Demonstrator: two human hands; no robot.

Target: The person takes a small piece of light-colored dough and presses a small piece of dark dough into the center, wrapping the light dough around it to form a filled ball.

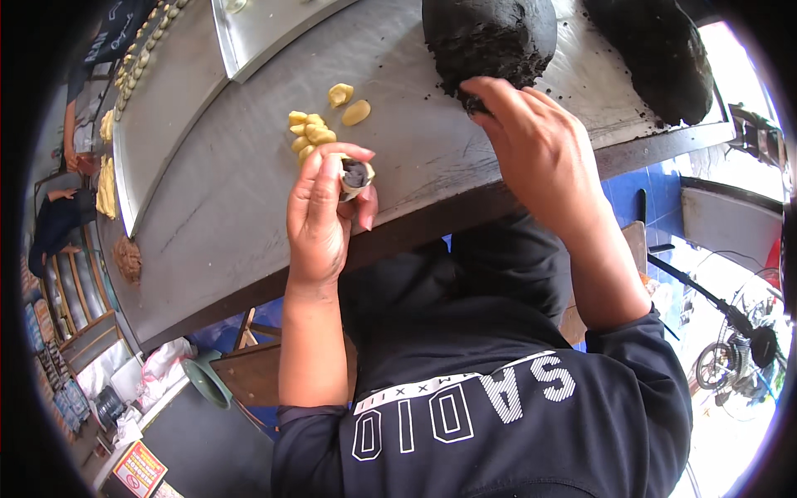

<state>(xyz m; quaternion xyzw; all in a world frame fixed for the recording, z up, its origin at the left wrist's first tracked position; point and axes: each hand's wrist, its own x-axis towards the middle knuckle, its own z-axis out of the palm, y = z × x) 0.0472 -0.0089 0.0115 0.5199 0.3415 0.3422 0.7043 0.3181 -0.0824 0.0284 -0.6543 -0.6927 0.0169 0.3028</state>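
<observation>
My left hand [325, 203] grips a small piece of pale dough with a dark filling [354, 174] inside, held over the metal table [216, 191]. My right hand [540, 149] has its fingers curled at the crumbly lower edge of a large black paste mound [490, 41], pinching there. Just beyond my left hand lies a group of yellow dough pieces [311, 129], some of them flattened ovals. A second long black mass [664, 62] rests at the right end of the table.
Metal trays [166, 116] line the far left, beside rows of small pale balls [141, 66], yellow dough [106, 187] and a brown lump [127, 259]. Two people [62, 224] [83, 100] stand at the left. A green basin [207, 383] sits below, a bicycle [722, 365] at the right.
</observation>
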